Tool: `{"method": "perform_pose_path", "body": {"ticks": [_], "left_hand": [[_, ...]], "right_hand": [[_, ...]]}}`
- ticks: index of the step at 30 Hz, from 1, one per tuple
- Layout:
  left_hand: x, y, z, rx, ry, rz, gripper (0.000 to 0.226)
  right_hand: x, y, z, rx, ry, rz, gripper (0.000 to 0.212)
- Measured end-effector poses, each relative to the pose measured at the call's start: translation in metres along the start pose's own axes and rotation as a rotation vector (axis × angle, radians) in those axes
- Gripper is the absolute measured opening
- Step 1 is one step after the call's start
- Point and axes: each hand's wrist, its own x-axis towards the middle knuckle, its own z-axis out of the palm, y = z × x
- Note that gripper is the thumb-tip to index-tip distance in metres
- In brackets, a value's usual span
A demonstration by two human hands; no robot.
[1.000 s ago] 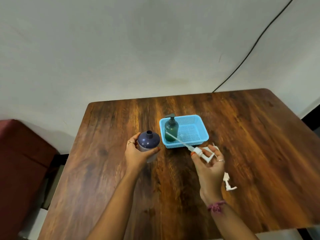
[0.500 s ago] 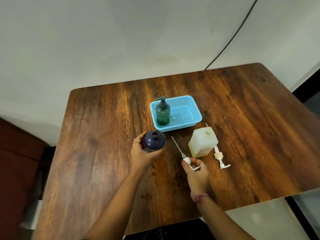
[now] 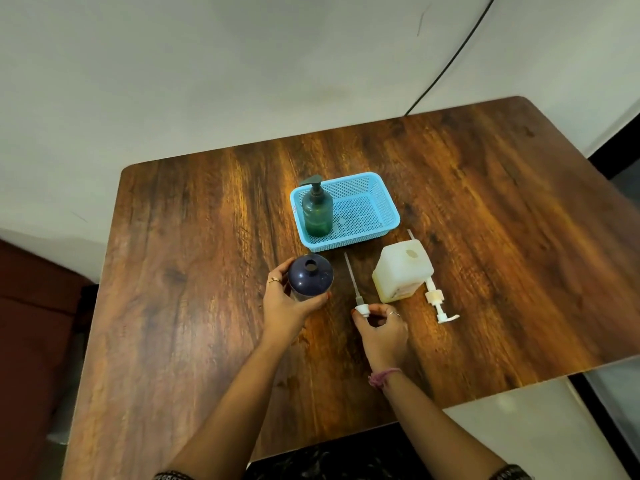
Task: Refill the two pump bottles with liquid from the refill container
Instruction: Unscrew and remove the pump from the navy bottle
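The left hand (image 3: 287, 306) grips the side of the navy bottle (image 3: 310, 276), fingers and thumb curled round its body; the bottle stands upright on the table (image 3: 194, 271), its neck open and capless. Beyond this hand, the blue basket (image 3: 375, 202) holds the green bottle (image 3: 317, 213) upright in its left end, pump fitted. Between the hands, a white pump (image 3: 356, 293) lies on the table, its thin tube pointing away toward the basket. The right hand (image 3: 382, 332) pinches the head of this pump between thumb and fingertips, the remaining fingers loosely curled. Just beyond the right hand and slightly to its right, the refill container (image 3: 401, 275) stands upright, its top open. To the right of the container, touching or nearly touching its base, a second pump (image 3: 437, 301) lies flat, its tube running behind the container. A black cable (image 3: 450, 60) hangs down the wall beyond the table.
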Motion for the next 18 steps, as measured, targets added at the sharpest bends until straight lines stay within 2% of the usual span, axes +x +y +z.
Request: {"method": "perform_pose_path", "body": {"ticks": [9,13,18], "left_hand": [[0.004,-0.002,0.004,0.012,-0.002,-0.006,0.086],[0.005,0.001,0.005,-0.01,-0.01,-0.005,0.084],[0.006,0.004,0.004,-0.02,-0.001,0.008,0.083]], "right_hand": [[-0.004,0.001,-0.011,0.106,-0.008,-0.021,0.037],[-0.007,0.001,-0.033,0.177,0.113,-0.011,0.052],[0.006,-0.003,-0.057,0.259,0.215,-0.108,0.07]]}}
